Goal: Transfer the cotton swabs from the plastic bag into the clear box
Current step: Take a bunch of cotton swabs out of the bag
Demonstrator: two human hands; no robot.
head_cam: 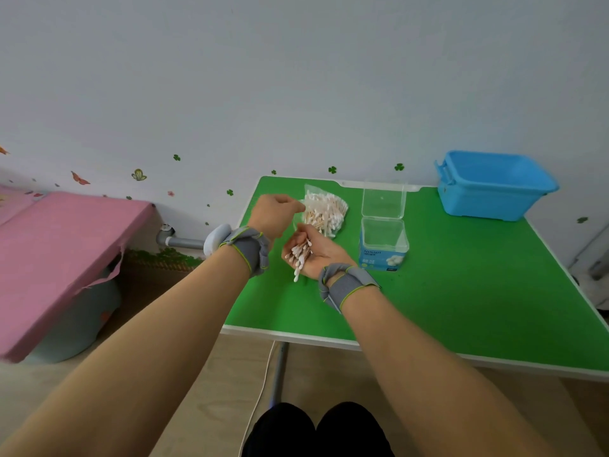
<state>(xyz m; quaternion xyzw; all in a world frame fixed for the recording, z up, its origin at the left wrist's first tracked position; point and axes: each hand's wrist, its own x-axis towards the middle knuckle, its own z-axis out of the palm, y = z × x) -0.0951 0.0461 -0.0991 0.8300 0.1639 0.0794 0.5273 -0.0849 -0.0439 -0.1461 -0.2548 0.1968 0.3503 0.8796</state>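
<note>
A clear plastic bag (pixel 326 209) full of cotton swabs lies on the green table (pixel 461 291) near its far left. My left hand (pixel 275 214) pinches the bag's near edge with curled fingers. My right hand (pixel 316 250), palm up just in front of the bag, holds a bunch of cotton swabs (pixel 300 253) with white tips sticking out toward me. The clear box (pixel 384 240) stands to the right of my right hand, its lid hinged up and open; its inside looks bare.
A blue plastic tub (pixel 491 186) sits at the table's far right corner against the wall. A pink-covered surface (pixel 66 245) stands to the left, with a grey pipe (pixel 179 240) in the gap. My knees are below the table's near edge.
</note>
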